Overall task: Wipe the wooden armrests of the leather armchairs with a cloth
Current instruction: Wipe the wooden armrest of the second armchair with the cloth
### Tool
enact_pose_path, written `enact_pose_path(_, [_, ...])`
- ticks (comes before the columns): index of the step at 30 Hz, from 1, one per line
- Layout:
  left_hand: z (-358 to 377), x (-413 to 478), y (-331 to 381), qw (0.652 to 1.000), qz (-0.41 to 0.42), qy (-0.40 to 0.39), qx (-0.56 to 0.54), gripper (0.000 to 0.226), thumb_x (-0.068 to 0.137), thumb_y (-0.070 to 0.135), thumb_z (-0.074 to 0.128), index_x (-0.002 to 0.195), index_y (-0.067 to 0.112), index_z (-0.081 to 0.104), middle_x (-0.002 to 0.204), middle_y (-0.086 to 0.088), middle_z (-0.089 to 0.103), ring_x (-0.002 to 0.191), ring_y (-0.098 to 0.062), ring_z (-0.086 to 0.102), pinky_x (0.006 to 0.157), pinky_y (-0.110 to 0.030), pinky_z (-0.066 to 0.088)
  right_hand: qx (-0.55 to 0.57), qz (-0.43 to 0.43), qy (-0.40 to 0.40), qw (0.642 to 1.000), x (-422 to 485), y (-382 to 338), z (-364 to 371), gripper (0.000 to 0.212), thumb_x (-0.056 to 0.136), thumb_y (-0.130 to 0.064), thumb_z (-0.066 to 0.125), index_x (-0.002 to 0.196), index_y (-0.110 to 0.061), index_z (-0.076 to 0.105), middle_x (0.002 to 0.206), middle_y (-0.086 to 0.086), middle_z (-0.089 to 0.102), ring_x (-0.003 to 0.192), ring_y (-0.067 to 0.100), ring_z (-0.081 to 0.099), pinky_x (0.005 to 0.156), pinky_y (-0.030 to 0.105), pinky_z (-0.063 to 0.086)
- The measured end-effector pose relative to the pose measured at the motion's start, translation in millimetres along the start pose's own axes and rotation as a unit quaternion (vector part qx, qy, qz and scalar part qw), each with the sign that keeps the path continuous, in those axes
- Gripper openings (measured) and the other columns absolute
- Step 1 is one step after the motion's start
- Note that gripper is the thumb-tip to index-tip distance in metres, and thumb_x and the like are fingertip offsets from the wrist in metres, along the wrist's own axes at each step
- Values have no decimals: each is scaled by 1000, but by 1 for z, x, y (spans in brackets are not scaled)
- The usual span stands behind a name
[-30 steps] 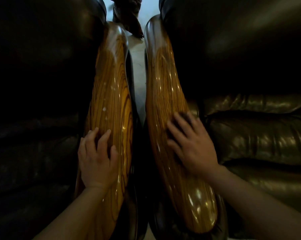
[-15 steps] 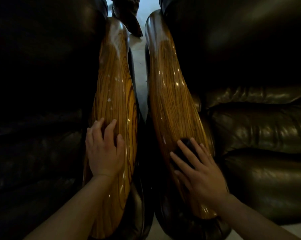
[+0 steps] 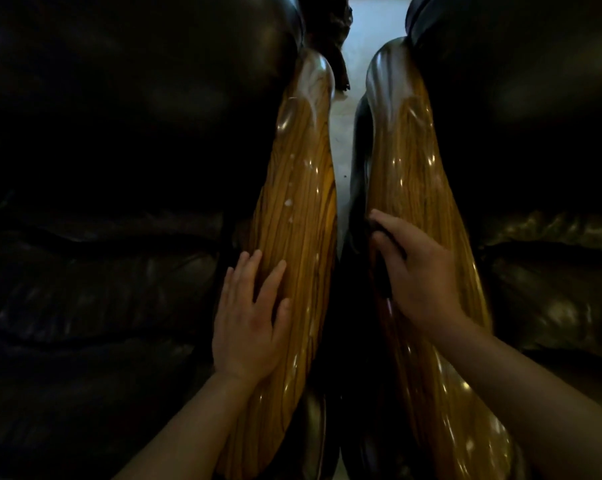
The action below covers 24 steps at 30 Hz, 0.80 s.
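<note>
Two glossy striped wooden armrests run side by side away from me. The left armrest (image 3: 299,209) has small white specks on it. My left hand (image 3: 249,320) lies flat on its near part, fingers apart, holding nothing. The right armrest (image 3: 407,174) carries my right hand (image 3: 415,271), which curls over its inner edge and presses a dark cloth (image 3: 384,271) against the wood. Only a narrow strip of the cloth shows under the fingers.
Dark leather armchairs flank the armrests: the left chair (image 3: 119,168) and the right chair (image 3: 542,271) with creased cushions. A narrow gap (image 3: 342,140) with pale floor separates the armrests. A dark carved object (image 3: 330,29) stands at the far end.
My right hand with the cloth slid from the near, outer part of the right armrest up and across to its inner edge. My left hand stays flat on the left armrest.
</note>
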State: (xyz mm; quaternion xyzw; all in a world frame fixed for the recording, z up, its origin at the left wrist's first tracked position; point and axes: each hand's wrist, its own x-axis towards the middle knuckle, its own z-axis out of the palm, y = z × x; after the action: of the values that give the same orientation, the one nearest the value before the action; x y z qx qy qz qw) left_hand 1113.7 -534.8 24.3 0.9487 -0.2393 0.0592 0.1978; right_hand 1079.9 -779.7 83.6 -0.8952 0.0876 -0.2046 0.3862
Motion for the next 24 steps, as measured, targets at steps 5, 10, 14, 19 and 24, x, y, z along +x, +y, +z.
enact_pose_path(5, [1,-1,-6,1000,8,12,6,52,99,35,38,151,28,32,162,-7,23,154,-19,10,122,-45,17,107,-3,-66,992,48,-53,50,28,101,-32,47,127,-36,59,118,-24,64,115,-3,57,95,24,49])
enact_pose_path(10, [2,-1,-3,1000,-19,4,-2,50,99,34,35,148,23,34,162,-3,23,153,-18,13,121,-43,21,-172,-142,-140,965,12,-48,84,40,103,-32,42,139,-17,53,155,4,41,152,27,14,122,52,14])
enact_pose_path(14, [3,-3,-4,998,-55,11,-35,49,98,35,36,144,21,39,161,-1,27,152,-17,18,119,-37,23,-205,-225,-163,939,14,-29,79,42,104,-35,41,139,-16,54,154,4,43,152,26,17,121,51,17])
enact_pose_path(19, [2,-2,-2,998,-41,20,-35,47,96,31,40,141,17,41,158,-4,31,150,-20,24,117,-41,31,-207,-170,-143,953,16,-44,92,40,102,-31,43,136,-16,56,152,4,45,152,26,17,121,53,15])
enact_pose_path(24, [3,-3,-3,998,-39,29,-41,47,96,30,40,141,17,41,157,-3,32,151,-17,22,117,-41,31,-200,-263,-185,925,3,-22,71,41,104,-32,41,141,-16,52,156,4,40,152,26,15,122,50,16])
